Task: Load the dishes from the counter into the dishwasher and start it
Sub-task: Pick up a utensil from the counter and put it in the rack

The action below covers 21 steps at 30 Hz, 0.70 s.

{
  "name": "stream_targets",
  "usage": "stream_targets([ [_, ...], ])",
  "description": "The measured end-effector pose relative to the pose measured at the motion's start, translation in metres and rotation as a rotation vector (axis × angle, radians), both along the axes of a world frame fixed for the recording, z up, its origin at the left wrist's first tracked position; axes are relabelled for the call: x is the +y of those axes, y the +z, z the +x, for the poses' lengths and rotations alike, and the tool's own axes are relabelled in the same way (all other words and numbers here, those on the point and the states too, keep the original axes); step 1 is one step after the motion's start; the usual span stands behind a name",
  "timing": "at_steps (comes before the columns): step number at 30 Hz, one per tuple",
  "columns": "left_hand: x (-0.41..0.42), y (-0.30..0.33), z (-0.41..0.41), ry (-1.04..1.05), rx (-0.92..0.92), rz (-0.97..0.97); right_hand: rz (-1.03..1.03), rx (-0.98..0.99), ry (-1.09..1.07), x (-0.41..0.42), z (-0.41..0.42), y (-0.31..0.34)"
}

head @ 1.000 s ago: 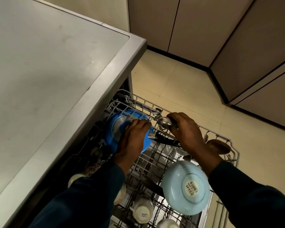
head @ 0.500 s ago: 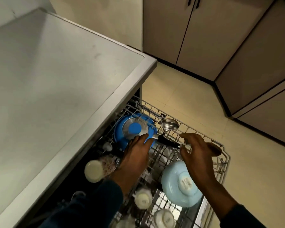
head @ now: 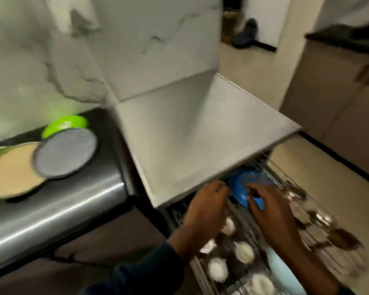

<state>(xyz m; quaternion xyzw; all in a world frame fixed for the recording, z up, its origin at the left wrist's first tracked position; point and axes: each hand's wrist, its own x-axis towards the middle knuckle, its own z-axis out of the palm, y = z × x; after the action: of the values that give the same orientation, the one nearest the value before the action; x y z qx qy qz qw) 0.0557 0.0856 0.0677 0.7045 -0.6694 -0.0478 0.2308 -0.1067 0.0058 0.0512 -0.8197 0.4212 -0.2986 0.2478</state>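
At about four o'clock in the view, both hands are reaching into the pulled-out rack (head: 337, 235) beneath the grey worktop (head: 200, 133). The left hand (head: 207, 211) is lying over the rack's left edge with its fingertips touching the left rim of the blue pan (head: 239, 188); motion blur is hiding whether those fingers are curling round anything, so its grip cannot be told. The right hand (head: 271, 211) is sitting at three o'clock of the left one, its fingers bending down over the pan's near rim and seeming to be holding it. The pan is standing on edge at the back of the rack, partly tucked under the worktop's lip. Several white cups (head: 244, 252) are sitting upside down in the rack at six o'clock of the hands, and a pale blue bowl (head: 283, 273) is resting at five o'clock, partly under the right forearm. Blurred metal utensils (head: 320, 218) are lying at the rack's right side.

Over at nine o'clock of the frame, on the dark steel counter (head: 51, 209), a grey plate (head: 66, 153) is overlapping a beige plate (head: 11, 171), with a green bowl (head: 65, 124) just behind them at twelve o'clock of the grey one.
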Motion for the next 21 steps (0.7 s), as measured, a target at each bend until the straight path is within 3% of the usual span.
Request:
stream_targets([
  [8, 0.159, 0.047, 0.110, 0.425, 0.016, -0.226, 0.028, -0.072, 0.417, 0.112, 0.124, 0.046],
  [21, 0.425, 0.086, 0.227, 0.989, -0.047, -0.324, -0.173, -0.110, 0.911, 0.297, 0.292, 0.096],
])
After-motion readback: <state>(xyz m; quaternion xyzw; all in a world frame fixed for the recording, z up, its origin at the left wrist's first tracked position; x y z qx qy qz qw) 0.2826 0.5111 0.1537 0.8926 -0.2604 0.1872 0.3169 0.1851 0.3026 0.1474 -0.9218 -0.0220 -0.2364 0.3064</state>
